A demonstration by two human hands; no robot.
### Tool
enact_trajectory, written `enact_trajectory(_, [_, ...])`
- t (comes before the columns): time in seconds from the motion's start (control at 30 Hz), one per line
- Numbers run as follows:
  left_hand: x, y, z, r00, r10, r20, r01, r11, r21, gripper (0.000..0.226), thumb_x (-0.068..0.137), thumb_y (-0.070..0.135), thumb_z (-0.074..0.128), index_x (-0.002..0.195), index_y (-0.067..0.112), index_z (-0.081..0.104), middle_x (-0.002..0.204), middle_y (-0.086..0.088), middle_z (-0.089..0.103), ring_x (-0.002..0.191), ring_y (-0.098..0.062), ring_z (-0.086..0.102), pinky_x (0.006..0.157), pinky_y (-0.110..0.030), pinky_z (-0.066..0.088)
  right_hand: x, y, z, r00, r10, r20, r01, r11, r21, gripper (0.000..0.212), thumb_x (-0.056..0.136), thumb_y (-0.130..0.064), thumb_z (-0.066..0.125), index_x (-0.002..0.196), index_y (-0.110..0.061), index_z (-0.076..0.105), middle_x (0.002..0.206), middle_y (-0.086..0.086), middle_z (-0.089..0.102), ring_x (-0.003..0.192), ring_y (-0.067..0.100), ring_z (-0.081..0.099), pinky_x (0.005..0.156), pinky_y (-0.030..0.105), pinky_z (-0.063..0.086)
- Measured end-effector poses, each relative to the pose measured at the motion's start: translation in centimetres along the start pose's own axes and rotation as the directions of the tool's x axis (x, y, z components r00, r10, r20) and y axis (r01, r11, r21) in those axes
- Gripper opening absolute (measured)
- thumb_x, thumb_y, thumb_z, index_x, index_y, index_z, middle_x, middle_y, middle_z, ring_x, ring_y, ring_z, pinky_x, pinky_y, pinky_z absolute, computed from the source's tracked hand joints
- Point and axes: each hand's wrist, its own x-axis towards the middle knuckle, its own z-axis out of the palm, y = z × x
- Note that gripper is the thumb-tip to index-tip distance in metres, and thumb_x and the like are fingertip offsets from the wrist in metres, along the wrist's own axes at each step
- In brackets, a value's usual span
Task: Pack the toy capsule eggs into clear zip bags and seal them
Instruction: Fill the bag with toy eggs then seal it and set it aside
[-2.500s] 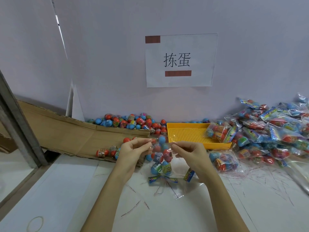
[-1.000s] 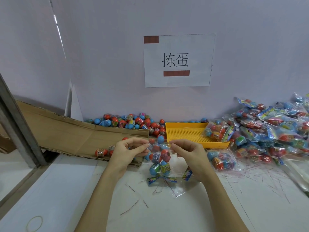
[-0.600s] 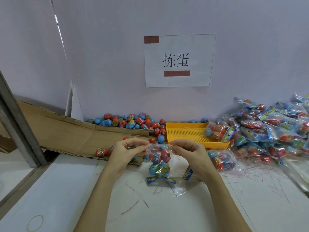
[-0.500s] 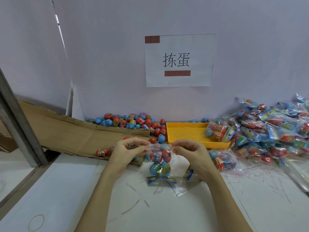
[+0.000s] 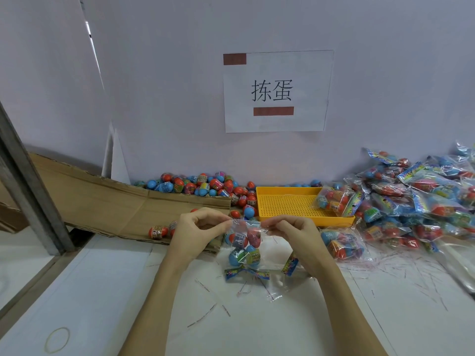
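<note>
left hand point(image 5: 199, 231) and right hand point(image 5: 291, 233) raised, pinching.

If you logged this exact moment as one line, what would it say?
step: sealing zip bag | left hand: pinches bag top | right hand: pinches bag top | zip bag: holds capsule eggs, hanging | yellow tray: behind hands

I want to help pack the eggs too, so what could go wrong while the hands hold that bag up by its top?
1. The left hand and right hand only pinch the top edge of the clear bag; if part stays unsealed, the eggs inside could spill.
2. Loose eggs lie right behind the bag and might get knocked and roll.
3. Thin strips litter the table and could catch in the seal.
</note>
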Motion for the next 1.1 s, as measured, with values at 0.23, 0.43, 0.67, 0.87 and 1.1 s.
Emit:
enact_trajectory(0.23, [0.1, 0.1, 0.2, 1.0, -0.005, -0.009, 0.004, 0.999, -0.042, 0.018, 0.083, 0.012, 0.084, 0.089, 0.028, 0.079, 0.092, 0.002, 0.08, 0.089, -0.016, 0.076, 0.079, -0.02, 0.059, 0.2, 0.5, 0.5, 0.999, -0.039, 0.009, 0.039, 0.999, -0.02, 0.011, 0.09, -0.011, 0.076, 0.1, -0.014, 0.075, 0.091, 0.002, 0.077, 0.088, 0.018, 0.074, 0.079, 0.023, 0.058])
enact_trajectory(0.43, [0.1, 0.3, 0.5, 0.985, -0.042, 0.166, 0.054, 0.996, -0.065, 0.034, 0.092, 0.005, 0.07, 0.118, 0.027, 0.069, 0.103, 0.005, 0.07, 0.105, -0.013, 0.066, 0.091, -0.028, 0.055, 0.2, 0.7, 1.2, 0.996, -0.086, -0.009, 0.086, 0.996, -0.009, 0.012, 0.092, -0.009, 0.073, 0.103, -0.013, 0.072, 0.088, 0.003, 0.077, 0.081, 0.016, 0.072, 0.076, 0.022, 0.056])
enact_trajectory(0.67, [0.0, 1.1, 2.6, 0.979, -0.109, 0.17, 0.107, 0.994, 0.022, 0.02, 0.09, 0.04, 0.073, 0.103, 0.026, 0.078, 0.099, 0.008, 0.078, 0.097, -0.009, 0.073, 0.079, -0.023, 0.059, 0.1, 0.1, 2.3, 0.988, -0.129, 0.08, 0.124, 0.99, 0.067, 0.016, 0.092, -0.011, 0.073, 0.109, -0.011, 0.073, 0.096, 0.004, 0.078, 0.091, 0.02, 0.074, 0.078, 0.025, 0.058])
enact_trajectory(0.87, [0.5, 0.4, 2.9, 0.963, -0.183, -0.197, 0.168, 0.981, -0.093, 0.01, 0.093, 0.03, 0.074, 0.094, 0.021, 0.079, 0.089, 0.007, 0.078, 0.092, -0.012, 0.073, 0.077, -0.026, 0.06, 0.2, 0.2, 2.2, 0.999, -0.017, 0.037, 0.017, 1.0, -0.001, 0.02, 0.095, -0.036, 0.068, 0.11, -0.024, 0.076, 0.099, -0.005, 0.078, 0.098, 0.016, 0.073, 0.085, 0.029, 0.061])
enact_trajectory(1.1, [0.6, 1.0, 2.9, 0.951, -0.261, -0.168, 0.232, 0.957, -0.175, 0.009, 0.098, 0.023, 0.068, 0.102, 0.027, 0.076, 0.095, 0.01, 0.077, 0.095, -0.01, 0.071, 0.07, -0.018, 0.056, 0.3, 0.4, 2.7, 0.998, 0.06, 0.013, -0.06, 0.998, 0.024, 0.013, 0.093, -0.031, 0.072, 0.097, -0.02, 0.078, 0.092, 0.0, 0.078, 0.093, 0.019, 0.074, 0.074, 0.025, 0.061])
